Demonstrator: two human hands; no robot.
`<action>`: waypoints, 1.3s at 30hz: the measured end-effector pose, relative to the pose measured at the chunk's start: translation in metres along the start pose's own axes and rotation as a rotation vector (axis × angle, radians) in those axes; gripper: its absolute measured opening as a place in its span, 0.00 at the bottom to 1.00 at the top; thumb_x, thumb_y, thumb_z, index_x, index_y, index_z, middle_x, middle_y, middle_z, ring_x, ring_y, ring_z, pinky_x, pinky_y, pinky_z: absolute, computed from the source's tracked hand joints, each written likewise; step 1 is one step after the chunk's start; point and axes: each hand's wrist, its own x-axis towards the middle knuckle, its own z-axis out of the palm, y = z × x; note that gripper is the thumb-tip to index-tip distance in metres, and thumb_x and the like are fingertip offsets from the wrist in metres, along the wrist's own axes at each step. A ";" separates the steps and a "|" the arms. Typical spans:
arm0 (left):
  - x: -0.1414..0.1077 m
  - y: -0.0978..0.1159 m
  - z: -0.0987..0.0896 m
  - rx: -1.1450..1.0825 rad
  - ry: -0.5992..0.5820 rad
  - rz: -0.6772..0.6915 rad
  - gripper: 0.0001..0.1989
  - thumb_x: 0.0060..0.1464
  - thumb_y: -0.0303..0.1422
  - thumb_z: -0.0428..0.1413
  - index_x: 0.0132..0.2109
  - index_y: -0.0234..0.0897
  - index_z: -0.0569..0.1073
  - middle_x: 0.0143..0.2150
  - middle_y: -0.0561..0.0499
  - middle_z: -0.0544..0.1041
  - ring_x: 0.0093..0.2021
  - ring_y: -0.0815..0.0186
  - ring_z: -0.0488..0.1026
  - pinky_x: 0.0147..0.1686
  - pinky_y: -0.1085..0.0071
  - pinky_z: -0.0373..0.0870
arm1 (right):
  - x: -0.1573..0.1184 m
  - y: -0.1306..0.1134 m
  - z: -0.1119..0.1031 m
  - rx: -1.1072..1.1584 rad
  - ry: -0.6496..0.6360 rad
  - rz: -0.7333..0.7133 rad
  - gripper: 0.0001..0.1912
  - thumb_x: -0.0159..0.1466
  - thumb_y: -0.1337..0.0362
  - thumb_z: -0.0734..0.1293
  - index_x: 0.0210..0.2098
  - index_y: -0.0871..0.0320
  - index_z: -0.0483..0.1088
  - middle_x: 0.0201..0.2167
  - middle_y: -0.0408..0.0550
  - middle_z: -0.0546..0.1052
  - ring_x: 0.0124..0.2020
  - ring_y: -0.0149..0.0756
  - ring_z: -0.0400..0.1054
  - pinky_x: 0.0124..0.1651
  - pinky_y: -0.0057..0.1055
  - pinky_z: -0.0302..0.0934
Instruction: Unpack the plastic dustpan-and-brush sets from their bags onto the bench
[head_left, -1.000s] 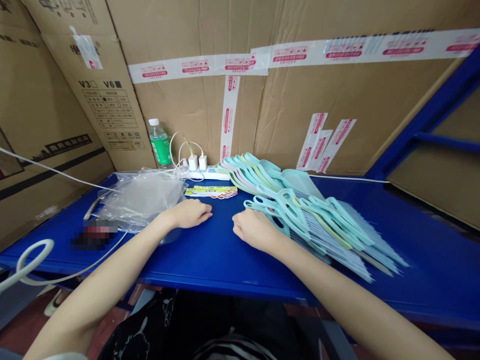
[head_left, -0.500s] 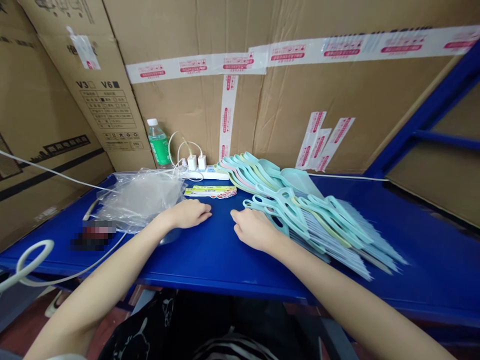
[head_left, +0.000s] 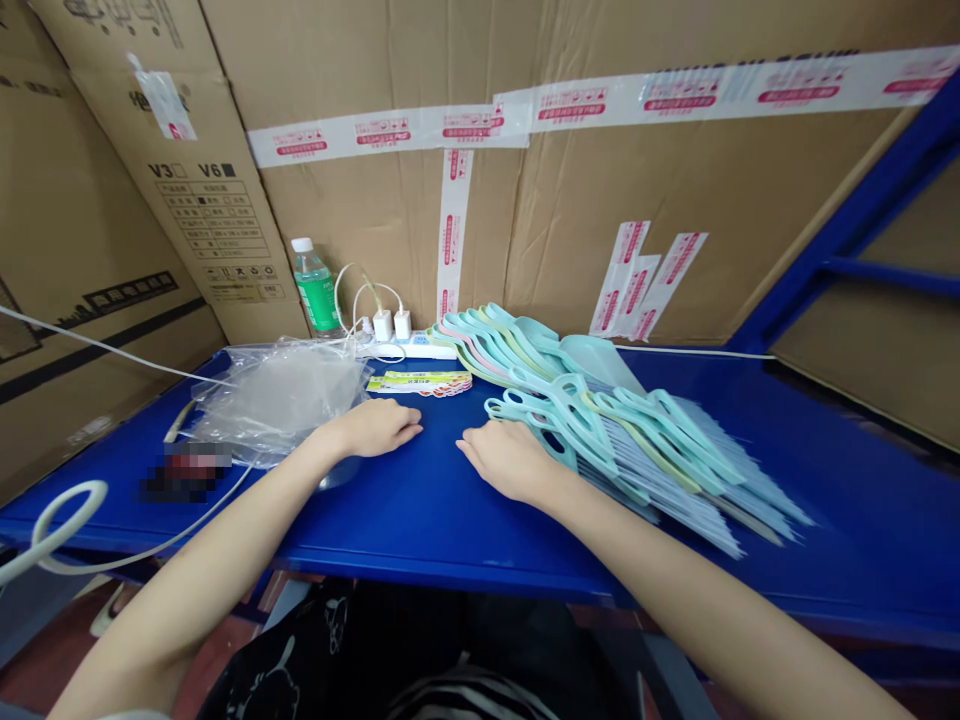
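At the middle of the table (head_left: 442,510): left hand (head_left: 379,427) and right hand (head_left: 510,458), both curled into fists, nothing visibly held. Right of these, brushes (head_left: 637,468), nearing the front edge; a nudge from the right forearm (head_left: 675,572) could scatter the loose pile. Counts: bottle (head_left: 319,293), one; chargers (head_left: 383,326), two; brushes, overlapping, uncountable.

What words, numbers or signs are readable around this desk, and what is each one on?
"V3", beside an unfilled square: left cardboard panel.
"V6", beside a filled square: same panel.
Too small or blurred to read: that panel's large characters, chart and icons; the far-left panel's print; red print on the white tape; the green bottle label; the colourful strips.
Partly covered, unreadable: dark print on the back cardboard.
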 end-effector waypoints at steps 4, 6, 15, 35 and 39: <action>-0.001 0.001 -0.002 0.010 -0.023 -0.001 0.15 0.66 0.35 0.42 0.34 0.38 0.69 0.28 0.48 0.76 0.31 0.61 0.74 0.28 0.70 0.59 | 0.000 0.001 0.000 -0.005 0.005 -0.007 0.22 0.72 0.62 0.51 0.42 0.62 0.75 0.38 0.59 0.80 0.42 0.48 0.75 0.39 0.35 0.63; -0.001 0.002 -0.003 0.009 -0.028 -0.007 0.15 0.66 0.34 0.43 0.34 0.38 0.69 0.28 0.49 0.76 0.31 0.61 0.74 0.28 0.70 0.59 | 0.000 0.001 0.000 -0.006 0.007 -0.008 0.22 0.72 0.62 0.51 0.42 0.62 0.75 0.38 0.59 0.80 0.42 0.48 0.75 0.39 0.35 0.63; 0.000 0.002 -0.004 -0.025 -0.042 -0.014 0.15 0.66 0.34 0.42 0.34 0.38 0.69 0.29 0.48 0.75 0.31 0.60 0.73 0.28 0.70 0.58 | -0.001 0.001 0.000 -0.014 -0.004 -0.018 0.21 0.73 0.63 0.51 0.44 0.62 0.74 0.37 0.59 0.80 0.42 0.46 0.76 0.38 0.33 0.63; 0.000 0.001 -0.003 0.009 -0.071 -0.034 0.15 0.67 0.36 0.41 0.37 0.38 0.69 0.31 0.47 0.77 0.34 0.58 0.75 0.29 0.69 0.60 | 0.000 0.003 0.002 -0.037 -0.003 -0.051 0.21 0.73 0.62 0.51 0.44 0.63 0.74 0.37 0.60 0.80 0.42 0.46 0.75 0.38 0.33 0.64; -0.001 0.000 -0.004 -0.005 -0.053 -0.002 0.15 0.66 0.35 0.41 0.36 0.38 0.69 0.29 0.48 0.76 0.32 0.59 0.74 0.28 0.70 0.59 | 0.000 0.004 0.003 -0.033 0.003 -0.050 0.21 0.73 0.62 0.51 0.43 0.63 0.74 0.37 0.60 0.80 0.42 0.45 0.76 0.39 0.33 0.64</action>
